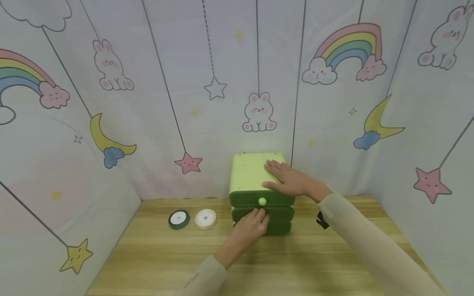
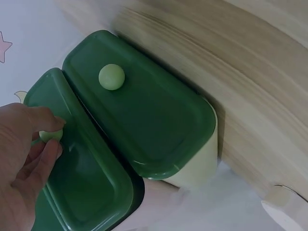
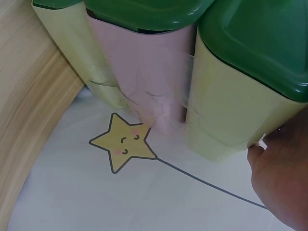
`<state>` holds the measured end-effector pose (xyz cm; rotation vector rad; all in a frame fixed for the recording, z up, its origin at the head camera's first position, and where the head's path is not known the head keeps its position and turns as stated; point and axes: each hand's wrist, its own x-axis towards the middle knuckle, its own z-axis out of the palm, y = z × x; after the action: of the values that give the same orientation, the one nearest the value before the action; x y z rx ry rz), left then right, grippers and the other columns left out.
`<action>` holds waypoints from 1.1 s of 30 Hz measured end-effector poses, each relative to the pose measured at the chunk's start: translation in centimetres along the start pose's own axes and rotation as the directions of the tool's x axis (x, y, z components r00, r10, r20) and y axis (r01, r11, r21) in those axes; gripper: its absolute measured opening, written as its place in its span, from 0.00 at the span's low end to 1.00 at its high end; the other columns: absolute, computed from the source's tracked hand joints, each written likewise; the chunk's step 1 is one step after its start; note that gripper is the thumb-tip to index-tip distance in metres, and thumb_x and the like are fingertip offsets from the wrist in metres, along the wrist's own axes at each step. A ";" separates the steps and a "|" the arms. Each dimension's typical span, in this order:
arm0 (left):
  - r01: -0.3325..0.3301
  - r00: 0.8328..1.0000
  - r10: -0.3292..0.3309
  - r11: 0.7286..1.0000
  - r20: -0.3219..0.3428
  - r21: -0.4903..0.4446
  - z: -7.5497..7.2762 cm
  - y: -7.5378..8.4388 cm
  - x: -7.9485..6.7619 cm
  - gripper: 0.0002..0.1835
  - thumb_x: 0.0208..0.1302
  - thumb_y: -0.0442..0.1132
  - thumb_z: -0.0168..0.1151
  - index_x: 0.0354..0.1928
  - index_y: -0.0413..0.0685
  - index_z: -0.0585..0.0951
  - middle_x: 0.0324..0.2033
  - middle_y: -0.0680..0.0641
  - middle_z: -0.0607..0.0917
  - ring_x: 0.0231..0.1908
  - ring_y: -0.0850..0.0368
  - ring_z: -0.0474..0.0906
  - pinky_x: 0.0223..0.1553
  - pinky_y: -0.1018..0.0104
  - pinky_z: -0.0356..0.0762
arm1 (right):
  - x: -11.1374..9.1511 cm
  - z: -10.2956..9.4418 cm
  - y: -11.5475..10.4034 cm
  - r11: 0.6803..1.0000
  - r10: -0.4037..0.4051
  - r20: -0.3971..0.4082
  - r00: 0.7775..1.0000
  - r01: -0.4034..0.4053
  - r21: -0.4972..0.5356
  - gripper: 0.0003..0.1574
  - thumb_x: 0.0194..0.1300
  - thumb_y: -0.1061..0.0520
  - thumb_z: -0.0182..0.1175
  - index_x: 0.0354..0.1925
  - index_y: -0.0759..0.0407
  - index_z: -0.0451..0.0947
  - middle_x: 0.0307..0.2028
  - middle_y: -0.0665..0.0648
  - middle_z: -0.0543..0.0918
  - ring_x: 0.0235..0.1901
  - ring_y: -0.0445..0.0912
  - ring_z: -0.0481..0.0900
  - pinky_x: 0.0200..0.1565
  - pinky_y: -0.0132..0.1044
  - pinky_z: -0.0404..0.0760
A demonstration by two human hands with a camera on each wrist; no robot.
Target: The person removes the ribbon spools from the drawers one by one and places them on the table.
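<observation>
one green drawer box [image 1: 252, 183], far side of table [image 1: 159, 255]; left hand [image 1: 249, 228] pinches middle knob [image 2: 51, 134]; right hand [image 1: 294, 179] lies flat on top, grasping nothing, probably to steady it; dark roll [image 1: 179, 219], cream roll [image 1: 205, 219], left.

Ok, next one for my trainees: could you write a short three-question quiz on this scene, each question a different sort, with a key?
1. Multiple choice: which drawer has the light green knob that the left hand pinches?
A) top
B) middle
C) bottom

2. True or false: the right hand hangs clear of the drawer unit, touching nothing.

3. Fill in the blank: in the head view, the dark green roll lies to the ____ of the cream roll.

Key:
1. B, the middle drawer
2. False; it rests on the top of the unit
3. left
</observation>
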<state>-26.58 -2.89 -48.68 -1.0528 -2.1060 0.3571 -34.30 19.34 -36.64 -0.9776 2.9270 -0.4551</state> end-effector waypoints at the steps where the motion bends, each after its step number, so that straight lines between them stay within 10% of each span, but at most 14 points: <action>1: -0.001 1.000 0.001 1.000 -0.003 0.000 0.1 -0.1 0.0 0.14 0.63 0.36 0.76 0.51 0.48 0.88 0.46 0.49 0.86 0.44 0.60 0.84 0.50 0.76 0.84 | 0.0 0.0 0.0 1.000 -0.002 -0.002 1.000 0.002 0.000 0.54 0.78 0.28 0.47 0.84 0.59 0.47 0.85 0.61 0.47 0.85 0.58 0.44 0.84 0.57 0.46; 33: 0.020 0.999 -0.023 0.997 -0.045 -0.068 1.1 -0.8 -0.3 0.14 0.63 0.36 0.76 0.50 0.48 0.88 0.44 0.50 0.86 0.42 0.62 0.84 0.46 0.77 0.84 | 0.0 -0.8 -0.8 0.999 0.035 0.031 0.999 -0.036 0.023 0.55 0.78 0.27 0.47 0.84 0.59 0.49 0.85 0.62 0.47 0.85 0.58 0.44 0.83 0.59 0.47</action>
<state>-27.77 -3.59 -49.18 -1.0660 -2.1001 0.2510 -33.95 18.98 -35.67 -0.9196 2.9001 -0.4680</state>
